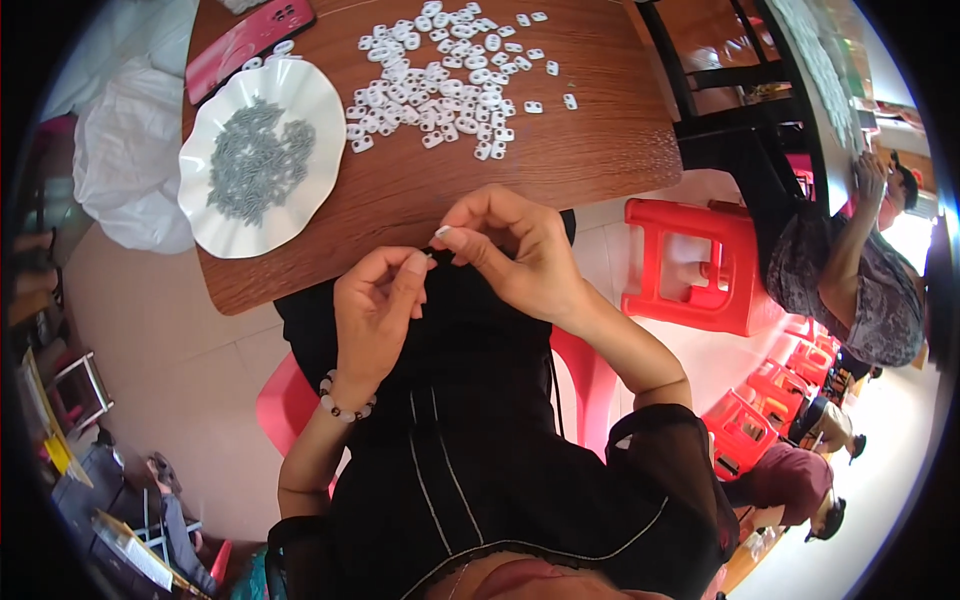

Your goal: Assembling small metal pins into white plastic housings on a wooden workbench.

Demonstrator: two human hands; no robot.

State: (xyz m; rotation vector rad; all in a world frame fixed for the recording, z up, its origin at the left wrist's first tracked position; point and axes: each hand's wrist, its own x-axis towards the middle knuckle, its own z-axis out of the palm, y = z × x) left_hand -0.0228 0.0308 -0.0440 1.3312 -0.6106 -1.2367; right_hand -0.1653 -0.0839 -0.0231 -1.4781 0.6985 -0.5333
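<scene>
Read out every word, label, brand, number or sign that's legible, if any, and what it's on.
No text is legible.
Glossy pink-red rectangular phone: any marks are too small to read.
Flat white sheet at lower left: too blurred to read.
Small white two-holed pieces: no lettering shows.

Communal small-parts workroom | red plastic stools (744, 268) in a row | several people (850, 315) beside them | small white pieces (452, 90) spread on wooden table (600, 125)

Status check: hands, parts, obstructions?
Left hand, right hand: fingertips pinched, contents unclear. White pieces scattered on table. Grey pieces in white dish. No visible obstruction.
</scene>
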